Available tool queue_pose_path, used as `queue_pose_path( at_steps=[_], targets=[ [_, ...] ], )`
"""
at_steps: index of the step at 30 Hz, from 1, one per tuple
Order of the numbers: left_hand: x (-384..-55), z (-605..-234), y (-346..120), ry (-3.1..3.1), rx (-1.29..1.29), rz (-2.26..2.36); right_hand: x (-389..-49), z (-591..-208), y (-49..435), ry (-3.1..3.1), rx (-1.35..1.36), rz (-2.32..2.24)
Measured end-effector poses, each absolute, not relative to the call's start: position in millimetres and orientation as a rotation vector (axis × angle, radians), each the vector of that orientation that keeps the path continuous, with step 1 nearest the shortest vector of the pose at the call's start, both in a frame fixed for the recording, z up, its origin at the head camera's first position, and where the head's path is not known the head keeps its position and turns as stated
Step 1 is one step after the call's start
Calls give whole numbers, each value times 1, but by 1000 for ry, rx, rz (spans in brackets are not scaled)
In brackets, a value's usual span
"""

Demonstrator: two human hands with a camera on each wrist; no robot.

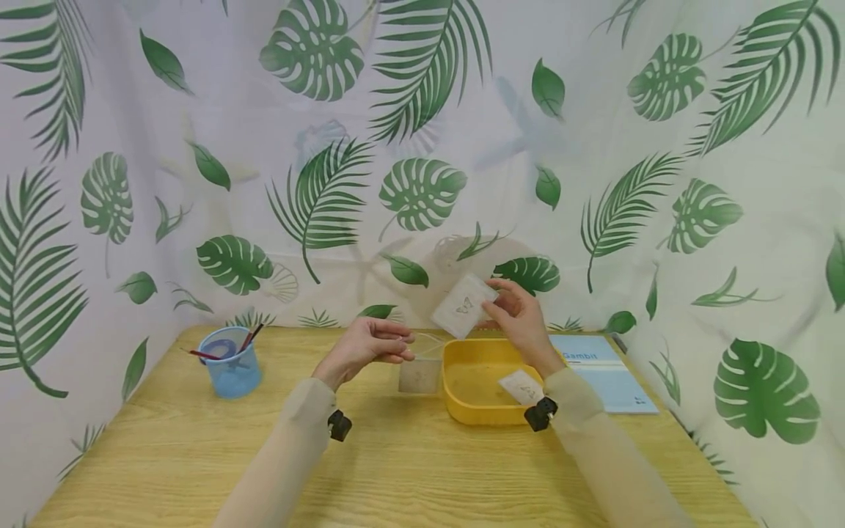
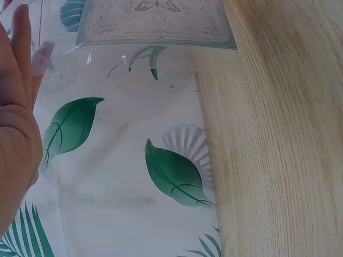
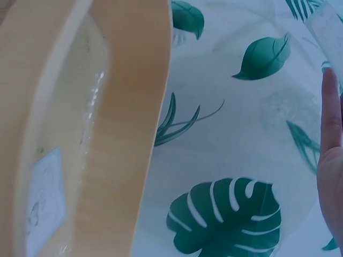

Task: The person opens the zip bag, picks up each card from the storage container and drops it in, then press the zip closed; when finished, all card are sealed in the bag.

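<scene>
My left hand (image 1: 367, 347) pinches the edge of a clear plastic bag (image 1: 425, 343), left of the yellow basket. A printed card (image 1: 419, 376) shows in the lower part of this bag. In the left wrist view the bagged card (image 2: 158, 22) bears a moth or butterfly and an ornate border, beside the left hand (image 2: 16, 123). Above the basket, my right hand (image 1: 521, 323) pinches a pale butterfly card (image 1: 464, 306) by its right side, tilted. Only part of that card (image 3: 327, 40) shows in the right wrist view, past the right hand's fingers.
The yellow basket (image 1: 478, 416) stands on the wooden table (image 1: 396, 469) with another butterfly card (image 1: 521, 386) inside. A light-blue notebook (image 1: 627, 389) lies right of it. A blue mesh pen cup (image 1: 234, 378) with pencils and a tape roll stands left. Leaf-print curtain (image 1: 422, 242) encloses the back and sides.
</scene>
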State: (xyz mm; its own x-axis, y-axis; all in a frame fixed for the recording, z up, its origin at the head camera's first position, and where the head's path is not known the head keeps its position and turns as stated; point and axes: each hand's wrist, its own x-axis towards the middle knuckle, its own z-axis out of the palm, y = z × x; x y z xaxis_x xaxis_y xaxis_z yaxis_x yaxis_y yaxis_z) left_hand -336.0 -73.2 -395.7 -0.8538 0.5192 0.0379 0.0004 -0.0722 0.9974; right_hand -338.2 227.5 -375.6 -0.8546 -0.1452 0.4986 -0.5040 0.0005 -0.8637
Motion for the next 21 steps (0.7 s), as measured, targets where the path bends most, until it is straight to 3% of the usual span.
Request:
queue_pose_path(
  at_steps=[21],
  targets=[
    [-333, -393, -74, 1832, 548, 2003, -326, -361, 178, -2150, 696, 1793]
  ],
)
